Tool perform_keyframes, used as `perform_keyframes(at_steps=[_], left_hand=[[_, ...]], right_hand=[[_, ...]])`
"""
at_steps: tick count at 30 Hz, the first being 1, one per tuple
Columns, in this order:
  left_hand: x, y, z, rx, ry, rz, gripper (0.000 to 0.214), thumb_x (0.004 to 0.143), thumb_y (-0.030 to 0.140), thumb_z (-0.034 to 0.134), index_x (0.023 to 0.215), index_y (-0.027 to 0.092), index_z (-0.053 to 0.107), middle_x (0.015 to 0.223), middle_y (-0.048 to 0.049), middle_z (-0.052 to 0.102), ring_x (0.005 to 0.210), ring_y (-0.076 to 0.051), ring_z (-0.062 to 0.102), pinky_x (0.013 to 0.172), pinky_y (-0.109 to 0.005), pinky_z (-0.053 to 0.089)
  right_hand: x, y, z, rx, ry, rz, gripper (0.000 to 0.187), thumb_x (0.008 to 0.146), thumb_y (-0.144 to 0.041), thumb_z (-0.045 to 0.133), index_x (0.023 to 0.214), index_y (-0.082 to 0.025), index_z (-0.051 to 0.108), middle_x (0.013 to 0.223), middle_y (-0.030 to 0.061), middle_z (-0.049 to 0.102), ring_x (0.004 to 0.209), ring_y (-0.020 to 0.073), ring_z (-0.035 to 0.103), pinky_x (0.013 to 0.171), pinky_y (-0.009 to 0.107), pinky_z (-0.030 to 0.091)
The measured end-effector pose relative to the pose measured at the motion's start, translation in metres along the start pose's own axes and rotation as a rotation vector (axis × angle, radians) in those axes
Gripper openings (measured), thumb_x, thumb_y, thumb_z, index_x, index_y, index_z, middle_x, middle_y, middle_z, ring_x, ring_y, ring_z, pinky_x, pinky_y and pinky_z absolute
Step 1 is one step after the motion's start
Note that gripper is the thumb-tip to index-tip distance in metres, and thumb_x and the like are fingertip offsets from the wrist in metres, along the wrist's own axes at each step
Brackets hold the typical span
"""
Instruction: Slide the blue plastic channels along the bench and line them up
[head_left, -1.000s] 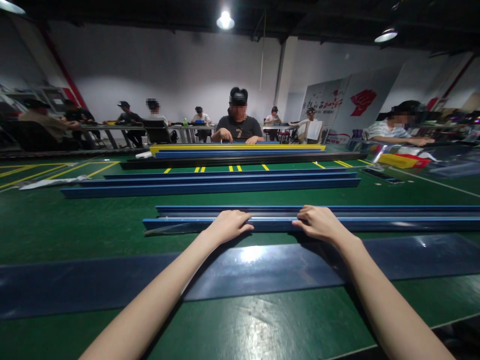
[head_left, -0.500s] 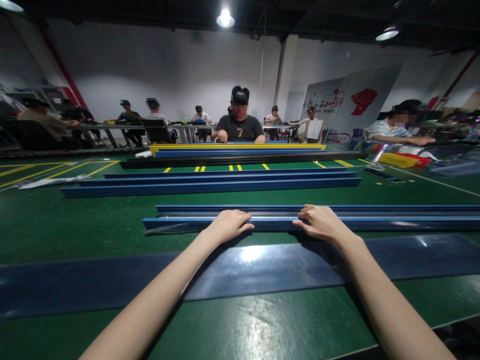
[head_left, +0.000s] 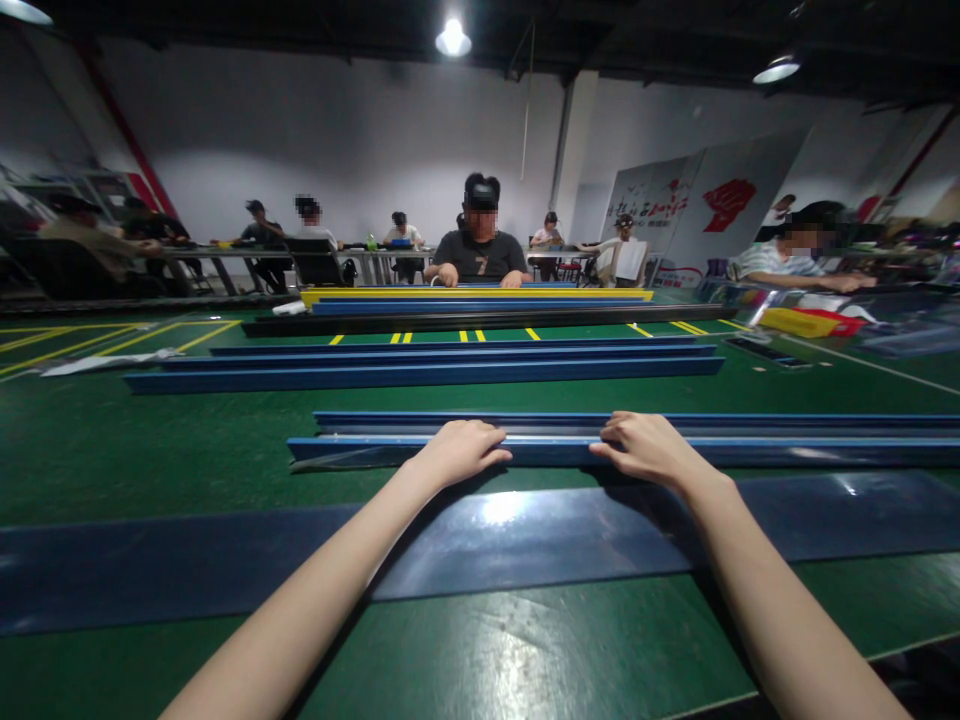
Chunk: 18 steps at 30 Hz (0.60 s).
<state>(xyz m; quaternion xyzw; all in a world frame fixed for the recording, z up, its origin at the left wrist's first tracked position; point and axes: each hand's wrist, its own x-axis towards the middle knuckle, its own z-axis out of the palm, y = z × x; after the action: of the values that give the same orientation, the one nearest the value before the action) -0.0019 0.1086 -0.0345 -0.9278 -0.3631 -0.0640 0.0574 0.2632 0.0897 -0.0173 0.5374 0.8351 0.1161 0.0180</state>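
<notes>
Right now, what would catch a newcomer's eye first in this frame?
The left hand and right hand both rest on a long blue rail running across the green surface, fingers curled over its near edge. A glossy dark blue strip lies nearer, under the forearms. Beyond, more blue rails lie parallel before a seated person.

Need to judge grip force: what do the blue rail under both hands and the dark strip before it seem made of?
Blue rail: likely painted or film-covered metal, straight with crisp edges. Dark strip: probably plastic sheet, glossy, mirroring the lamp.
</notes>
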Motion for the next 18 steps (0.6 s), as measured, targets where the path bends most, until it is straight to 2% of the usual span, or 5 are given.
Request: perform_keyframes(at_steps=[12, 18], left_hand=[[0.000, 0.000, 0.005, 0.028, 0.021, 0.012, 0.033, 0.089, 0.043, 0.030, 0.083, 0.019, 0.052, 0.084, -0.0034, 0.062, 0.079, -0.018, 0.059, 0.061, -0.025, 0.041], [-0.001, 0.001, 0.005, 0.026, 0.037, -0.004, 0.033, 0.088, 0.043, 0.031, 0.085, 0.019, 0.053, 0.086, -0.0031, 0.063, 0.082, -0.018, 0.058, 0.063, -0.025, 0.041]], right_hand=[[0.000, 0.003, 0.002, 0.051, -0.006, 0.035, 0.043, 0.083, -0.047, 0.034, 0.071, -0.019, 0.065, 0.078, 0.0080, 0.066, 0.076, 0.0204, 0.059, 0.058, 0.025, 0.033], [0.006, -0.019, 0.003, 0.102, 0.058, -0.021, 0.042, 0.083, -0.051, 0.035, 0.078, -0.018, 0.062, 0.080, 0.0068, 0.065, 0.075, 0.0183, 0.058, 0.060, 0.024, 0.032]])
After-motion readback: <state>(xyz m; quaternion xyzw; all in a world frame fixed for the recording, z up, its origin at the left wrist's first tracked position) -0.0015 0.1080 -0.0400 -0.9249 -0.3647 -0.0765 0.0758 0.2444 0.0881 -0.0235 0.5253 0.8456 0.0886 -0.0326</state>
